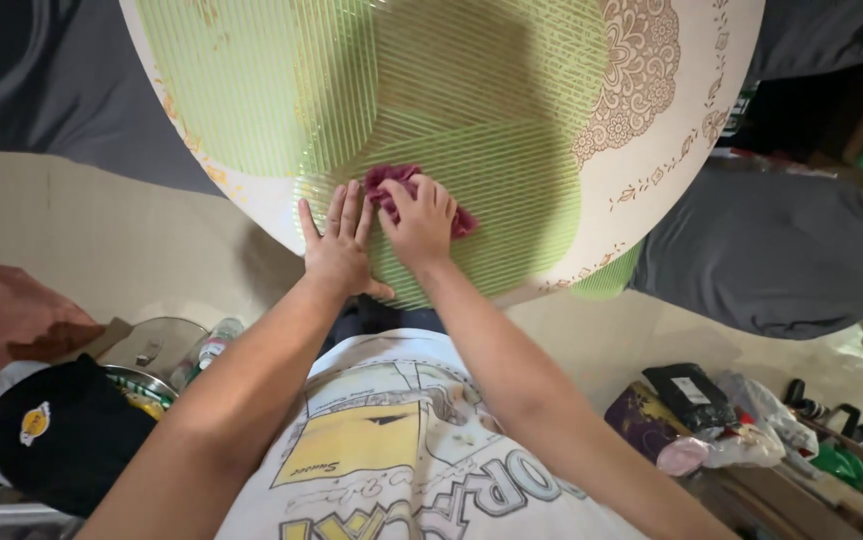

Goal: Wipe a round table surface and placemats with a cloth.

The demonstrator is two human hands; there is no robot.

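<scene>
A round table [651,150] with a green striped mat and a cream patterned rim fills the top of the head view. My right hand [419,222] presses a crumpled dark pink cloth [389,184] flat against the green surface near the table's near edge. Part of the cloth sticks out to the right of my fingers. My left hand [337,245] lies flat beside it, fingers spread, palm down on the table and touching the right hand.
A black cap [61,430] and a metal pot with a lid [156,350] sit on the floor at lower left, next to a plastic bottle [213,345]. Bags and packets [696,410] lie at lower right. A grey cushion [781,250] is right of the table.
</scene>
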